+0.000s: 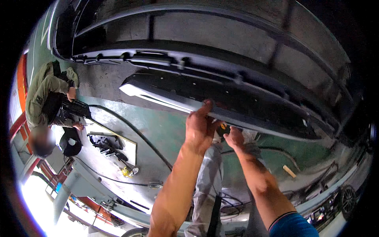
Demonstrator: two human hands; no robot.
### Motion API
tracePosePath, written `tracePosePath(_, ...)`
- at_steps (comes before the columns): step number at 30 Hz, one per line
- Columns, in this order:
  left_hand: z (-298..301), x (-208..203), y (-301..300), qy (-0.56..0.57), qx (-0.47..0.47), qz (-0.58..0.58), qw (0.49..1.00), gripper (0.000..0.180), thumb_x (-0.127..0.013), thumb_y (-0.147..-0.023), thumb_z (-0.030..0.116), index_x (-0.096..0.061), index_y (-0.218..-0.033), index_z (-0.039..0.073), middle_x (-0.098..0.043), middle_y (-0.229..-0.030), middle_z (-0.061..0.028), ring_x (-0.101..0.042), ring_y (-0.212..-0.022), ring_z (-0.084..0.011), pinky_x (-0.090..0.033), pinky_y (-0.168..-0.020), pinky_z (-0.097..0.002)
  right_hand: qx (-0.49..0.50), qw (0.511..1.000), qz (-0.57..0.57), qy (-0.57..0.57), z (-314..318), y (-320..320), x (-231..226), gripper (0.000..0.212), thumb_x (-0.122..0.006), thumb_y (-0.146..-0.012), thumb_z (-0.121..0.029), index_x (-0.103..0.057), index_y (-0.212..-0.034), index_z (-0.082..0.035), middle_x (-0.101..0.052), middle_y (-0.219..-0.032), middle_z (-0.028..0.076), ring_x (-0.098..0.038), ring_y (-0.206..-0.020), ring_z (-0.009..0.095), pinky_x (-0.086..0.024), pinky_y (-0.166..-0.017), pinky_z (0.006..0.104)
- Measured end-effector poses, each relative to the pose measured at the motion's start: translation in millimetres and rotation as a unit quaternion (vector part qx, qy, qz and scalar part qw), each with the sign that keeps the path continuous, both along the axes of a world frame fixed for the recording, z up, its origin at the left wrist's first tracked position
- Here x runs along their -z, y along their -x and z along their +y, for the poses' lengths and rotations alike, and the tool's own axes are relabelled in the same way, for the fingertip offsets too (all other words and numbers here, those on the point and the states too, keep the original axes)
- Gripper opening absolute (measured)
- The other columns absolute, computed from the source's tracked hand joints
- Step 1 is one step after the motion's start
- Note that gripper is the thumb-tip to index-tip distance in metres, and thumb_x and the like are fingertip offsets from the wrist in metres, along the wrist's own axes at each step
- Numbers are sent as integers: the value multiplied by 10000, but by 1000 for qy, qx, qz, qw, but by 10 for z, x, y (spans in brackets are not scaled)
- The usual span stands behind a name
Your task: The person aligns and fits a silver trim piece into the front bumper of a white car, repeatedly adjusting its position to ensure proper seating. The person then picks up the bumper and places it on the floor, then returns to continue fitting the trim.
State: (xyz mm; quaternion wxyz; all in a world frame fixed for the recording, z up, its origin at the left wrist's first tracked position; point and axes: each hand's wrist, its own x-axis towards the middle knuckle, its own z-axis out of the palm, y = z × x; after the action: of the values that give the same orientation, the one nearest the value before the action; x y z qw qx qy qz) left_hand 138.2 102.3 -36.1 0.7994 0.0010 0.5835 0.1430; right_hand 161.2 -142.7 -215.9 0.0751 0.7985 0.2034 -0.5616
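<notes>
A long, curved trim panel [237,94], black inside with a shiny silver-grey edge, lies across the middle of the view. My left hand [200,128] is closed on its near edge, the thumb over the rim. Just right of it, my right hand [234,137] is closed round a black tool with a yellow patch [224,127]. The tool sits partly under the panel's edge and its kind cannot be made out. Beyond the panel curves a larger dark car bumper [221,59], seen from its inner side.
At the left a person [43,93] in an olive top handles a black part [76,108]. A board [131,148] with black plastic pieces [106,146] lies on the green floor. A dark hose [134,128] crosses the floor. A small wooden block [289,171] lies at the right.
</notes>
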Motion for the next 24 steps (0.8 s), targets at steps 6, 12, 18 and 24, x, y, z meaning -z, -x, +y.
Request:
tracePosePath(6, -165, -28, 246, 22, -7, -3, 1000, 343, -488, -1047, 364, -588, -1215, 82, -672, -1150, -111, -639, -1071, -267, -523, -906, -493, -66, 963, -114, -236, 400, 256, 376, 767, -704, -846, -381, -387, -1492, -117, -399, -1510, 220, -374, -1373, 449, -276, -1149, 571)
tracePosePath(12, -278, -16, 415, 23, -33, 51, 998, 380, -470, -1054, 362, -564, -1226, 36, -654, -1089, -127, -667, -1014, -304, -566, -765, -448, -118, 973, -152, -128, 316, 187, 445, 683, -670, -873, -370, -433, -1452, -99, -443, -1467, 222, -430, -1323, 435, -306, -1129, 561)
tracePosePath(18, -112, 166, 537, -69, -74, 165, 981, 270, -573, -1014, 279, -608, -1103, 26, -648, -938, -101, -624, -808, -244, -539, -720, -387, -166, 975, -100, -110, 30, 4, -87, 605, -637, -899, -358, -478, -1412, -80, -486, -1424, 225, -486, -1273, 422, -335, -1109, 552)
tracePosePath(24, -17, 373, 985, -36, -205, 140, 968, 179, -603, -1000, 240, -586, -923, 80, -544, -761, -51, -580, -723, -242, -528, -779, -425, -188, 967, 165, -39, -187, -249, -1282, 497, -588, -942, -389, -543, -1306, -53, -595, -1271, 200, -614, -1096, 374, -454, -981, 502)
